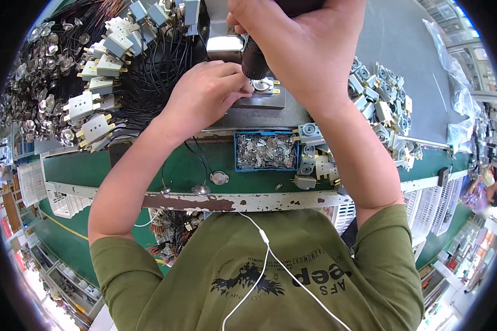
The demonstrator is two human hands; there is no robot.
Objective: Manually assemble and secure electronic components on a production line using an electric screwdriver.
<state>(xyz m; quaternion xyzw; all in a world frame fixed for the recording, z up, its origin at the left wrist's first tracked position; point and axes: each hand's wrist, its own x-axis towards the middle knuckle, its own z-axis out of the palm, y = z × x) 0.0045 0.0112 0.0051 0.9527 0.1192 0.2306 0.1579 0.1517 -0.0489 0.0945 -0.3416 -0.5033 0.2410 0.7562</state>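
Note:
My right hand (pixel 315 52) is wrapped round a black power screwdriver (pixel 254 59), whose nose points down at the work. Beneath it, a small light-coloured part with a round silver top and brass terminals (pixel 264 85) sits on a metal block (pixel 270 101). The fingers of my left hand (pixel 207 91) are pinched together at the left edge of this part; their tips hide exactly what they hold. Where the screwdriver's bit meets the part is hard to make out.
Finished-looking grey plugs on black wires (pixel 107 66) and many silver discs (pixel 44 71) heap at the left. A blue tray (pixel 236 154) of small metal pieces stands near the front edge. Grey round-faced units (pixel 381 83) pile at the right. Three wired discs (pixel 219 177) lie nearer me.

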